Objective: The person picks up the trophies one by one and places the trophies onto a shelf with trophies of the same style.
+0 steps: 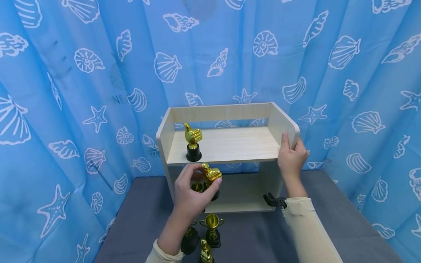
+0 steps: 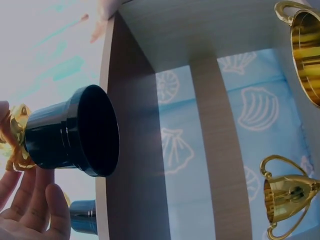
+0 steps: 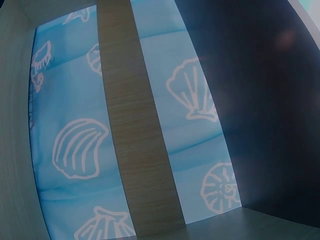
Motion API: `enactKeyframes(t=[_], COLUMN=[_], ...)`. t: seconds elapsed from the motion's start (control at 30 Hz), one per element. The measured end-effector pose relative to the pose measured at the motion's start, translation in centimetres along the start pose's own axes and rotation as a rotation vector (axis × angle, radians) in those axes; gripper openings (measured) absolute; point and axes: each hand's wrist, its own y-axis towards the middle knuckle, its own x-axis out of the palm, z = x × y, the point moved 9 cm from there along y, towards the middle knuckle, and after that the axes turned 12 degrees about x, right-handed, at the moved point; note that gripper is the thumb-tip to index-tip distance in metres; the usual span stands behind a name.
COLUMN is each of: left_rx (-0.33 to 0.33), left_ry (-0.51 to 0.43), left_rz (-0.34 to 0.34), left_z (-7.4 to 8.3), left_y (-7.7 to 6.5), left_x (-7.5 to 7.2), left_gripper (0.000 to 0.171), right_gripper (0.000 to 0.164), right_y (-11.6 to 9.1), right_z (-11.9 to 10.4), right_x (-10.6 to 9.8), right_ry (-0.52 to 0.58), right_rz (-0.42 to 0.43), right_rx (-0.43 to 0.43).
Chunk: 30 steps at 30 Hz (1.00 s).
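My left hand (image 1: 194, 191) pinches a shiny gold thumbs-up trophy with a round black base (image 1: 213, 174) by its golden top, thumb opposite fingers, probably to leave the base free. It hangs in front of a pale wooden two-tier shelf unit (image 1: 223, 112), close to the front edge (image 1: 243, 161) of its upper board (image 1: 236, 144). My right hand (image 1: 294, 157), at 3 o'clock from it, clasps the right side panel (image 1: 284, 118), likely steadying the unit. At 11 o'clock a matching gold trophy on a black base (image 1: 193, 142) stands upright near the left side panel (image 1: 166, 133); at 6 o'clock a gold two-handled cup trophy (image 1: 212, 232) stands on the dark grey table (image 1: 243, 241). That front edge is the nearest obstacle; behind it, open room spreads between 1 and 2 o'clock.
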Motion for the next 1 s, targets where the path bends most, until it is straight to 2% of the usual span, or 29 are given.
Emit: enactKeyframes(t=[0.6,1.0], left_rx=[0.014,-0.003], left_ry=[-0.015,-0.024], left_rz=[-0.012,-0.019], left_z=[0.1,0.2], left_y=[0.9,1.6], left_x=[0.4,0.8], left_gripper=[0.040,0.041], right_gripper=[0.044,0.044], right_y=[0.0,0.0], right_z=[-0.1,-0.2], right_x=[-0.1,-0.1], right_ry=[-0.015,-0.007], right_rz=[0.010,0.005], right_rx=[0.009,0.011])
